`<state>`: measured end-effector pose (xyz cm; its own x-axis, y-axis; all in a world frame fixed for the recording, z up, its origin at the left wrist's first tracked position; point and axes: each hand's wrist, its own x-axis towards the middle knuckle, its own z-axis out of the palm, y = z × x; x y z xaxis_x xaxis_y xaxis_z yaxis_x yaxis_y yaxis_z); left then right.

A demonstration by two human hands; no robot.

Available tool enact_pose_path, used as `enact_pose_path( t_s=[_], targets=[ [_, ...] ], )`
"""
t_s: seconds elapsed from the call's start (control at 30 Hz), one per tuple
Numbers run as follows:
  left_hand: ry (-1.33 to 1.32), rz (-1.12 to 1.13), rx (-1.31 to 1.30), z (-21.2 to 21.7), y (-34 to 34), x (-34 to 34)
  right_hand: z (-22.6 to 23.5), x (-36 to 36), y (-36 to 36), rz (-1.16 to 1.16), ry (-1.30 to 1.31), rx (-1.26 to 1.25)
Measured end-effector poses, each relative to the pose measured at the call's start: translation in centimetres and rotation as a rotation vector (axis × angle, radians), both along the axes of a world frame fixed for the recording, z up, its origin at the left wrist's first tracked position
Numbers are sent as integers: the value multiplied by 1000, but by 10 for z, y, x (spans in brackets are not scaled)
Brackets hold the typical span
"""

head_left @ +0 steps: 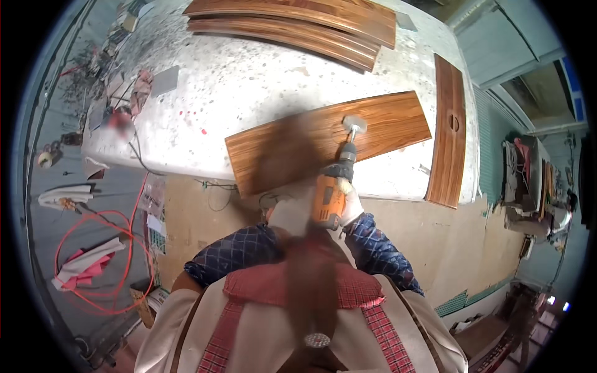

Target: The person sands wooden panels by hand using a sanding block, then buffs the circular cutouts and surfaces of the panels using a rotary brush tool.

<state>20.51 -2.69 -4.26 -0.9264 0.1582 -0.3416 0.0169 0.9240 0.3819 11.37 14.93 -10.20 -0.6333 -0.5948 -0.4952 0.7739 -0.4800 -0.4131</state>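
Observation:
An orange and black power drill (329, 198) points away from me over a varnished wood-grain board (385, 127). Its chuck carries a pale, flat, pad-like attachment (354, 124) that appears to rest on the board's right half. My right hand (352, 205), in a white glove, is closed around the drill from its right side. My left hand (291, 214), also gloved in white, is left of the drill's rear, just off the table's front edge. Its fingers are blurred, and I cannot tell whether it touches the drill. The board lies slanted, with a dark shadow across its left half.
Similar boards (292, 25) are stacked at the back of the white, paint-spotted table (205, 93). A reddish-brown board with an oval cutout (449, 133) lies along the right edge. Left are a grey flat pad (165, 81), crumpled cloth (142, 87), and a coiled orange hose (127, 248) below.

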Motion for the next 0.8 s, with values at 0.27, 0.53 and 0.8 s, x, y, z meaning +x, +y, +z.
enact_pose_path(
  t_s=[0.27,0.53,0.8],
  targets=[
    [-137,-97,58,27,-52,52,-14,74,-35,17,162,141],
    [-57,-122,-41,42,-86,24,9,47,-80,-63,30,-37],
    [-56,-167,1,45,-96,11,-31,41,-78,20,102,-5]
  ],
)
